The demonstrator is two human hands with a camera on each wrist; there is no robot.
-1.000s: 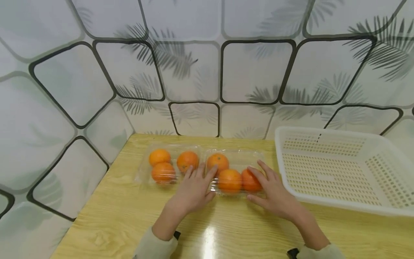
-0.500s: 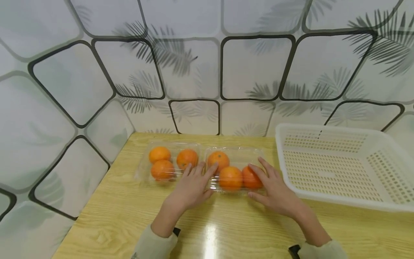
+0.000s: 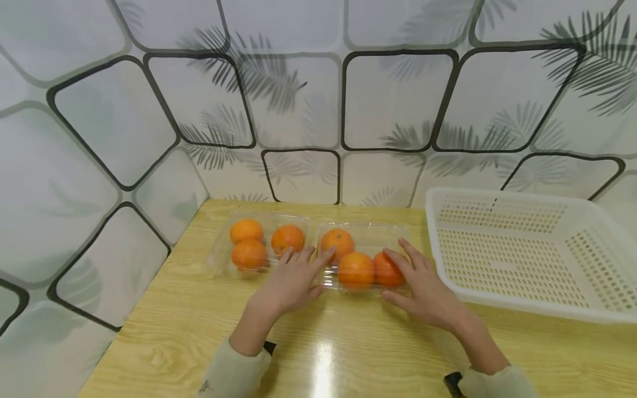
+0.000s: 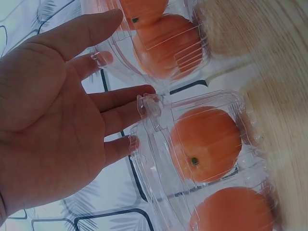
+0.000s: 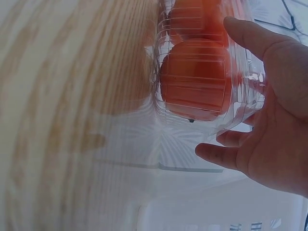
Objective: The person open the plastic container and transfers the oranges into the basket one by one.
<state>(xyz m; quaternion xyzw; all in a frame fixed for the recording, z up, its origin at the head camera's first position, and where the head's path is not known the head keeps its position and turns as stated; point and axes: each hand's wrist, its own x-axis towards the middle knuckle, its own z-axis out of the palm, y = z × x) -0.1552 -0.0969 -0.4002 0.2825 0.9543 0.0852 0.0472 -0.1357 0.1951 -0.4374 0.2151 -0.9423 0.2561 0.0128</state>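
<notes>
Table (image 3: 368,342) offers room nearside of the containers (image 3: 375,243); basket (image 3: 522,305) blocks rightward.

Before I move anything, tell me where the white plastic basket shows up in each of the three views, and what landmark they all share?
Head: white basket on the right side, to the right of the right hand.
Left wrist: not in it.
Right wrist: only partly in frame, along the bottom edge towards the right, below the right hand.
Shared landmark: the wooden tabletop, bottom in head, right in left wrist, left in right wrist.
</notes>
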